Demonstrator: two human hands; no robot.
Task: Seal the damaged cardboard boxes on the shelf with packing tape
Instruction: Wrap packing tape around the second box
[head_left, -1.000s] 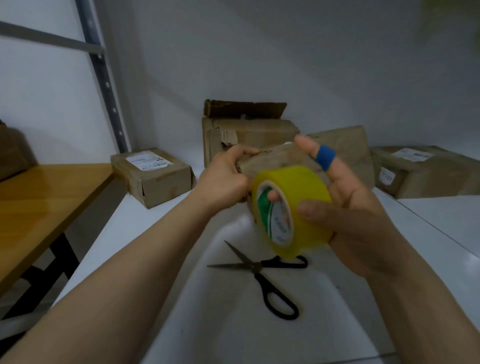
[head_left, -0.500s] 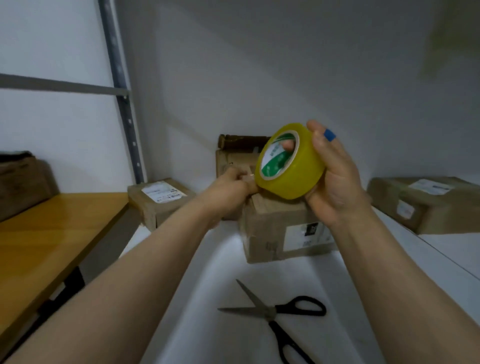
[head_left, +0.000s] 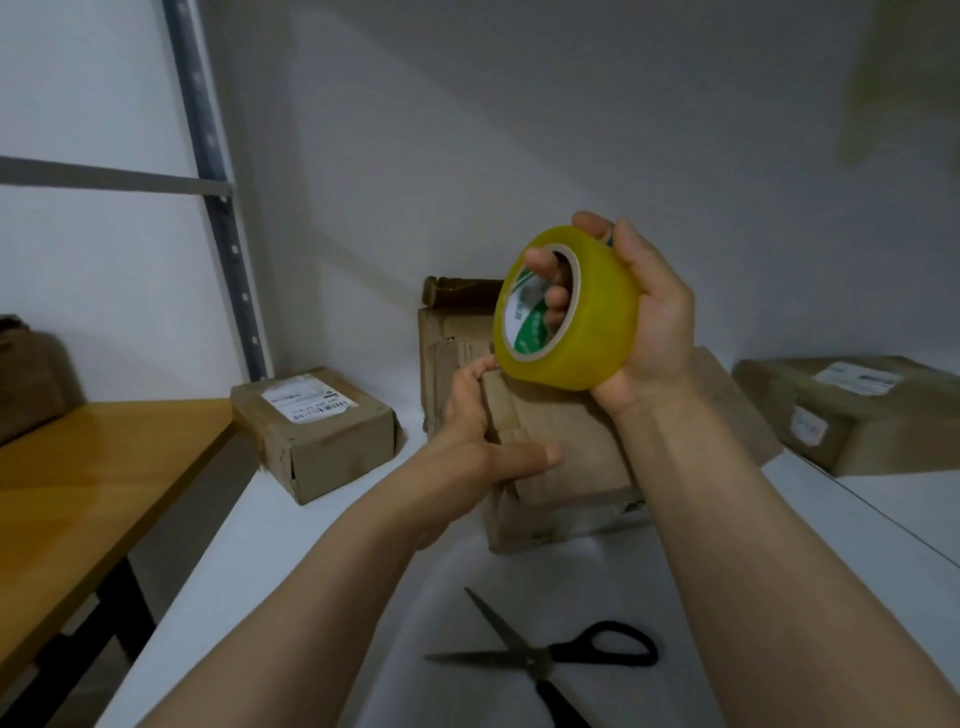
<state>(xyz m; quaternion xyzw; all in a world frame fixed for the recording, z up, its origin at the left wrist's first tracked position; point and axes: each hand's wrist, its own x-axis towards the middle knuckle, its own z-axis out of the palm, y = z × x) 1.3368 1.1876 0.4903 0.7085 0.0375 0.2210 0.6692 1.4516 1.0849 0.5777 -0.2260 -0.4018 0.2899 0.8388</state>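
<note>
My right hand (head_left: 655, 322) grips a roll of yellow packing tape (head_left: 592, 338), fingers through its core, holding it tilted above a worn brown cardboard box (head_left: 571, 452) on the white shelf (head_left: 311, 571). My left hand (head_left: 467, 441) holds that box at its left edge, thumb lying on the top, fingers up the side with the fingertips just under the roll. Whether a strip of tape runs from the roll to the box cannot be made out. Behind it stands a torn box with a raised flap (head_left: 450, 322).
Black-handled scissors (head_left: 550, 662) lie open on the shelf in front of the box. A labelled box (head_left: 322, 431) sits at the left, another labelled box (head_left: 857, 415) at the right. A wooden table (head_left: 93, 483) and a metal shelf upright (head_left: 218, 208) stand at the left.
The roll has risen and turned, its core now facing me. My left hand has dropped from the roll's edge onto the box's left side. The view has tilted up.
</note>
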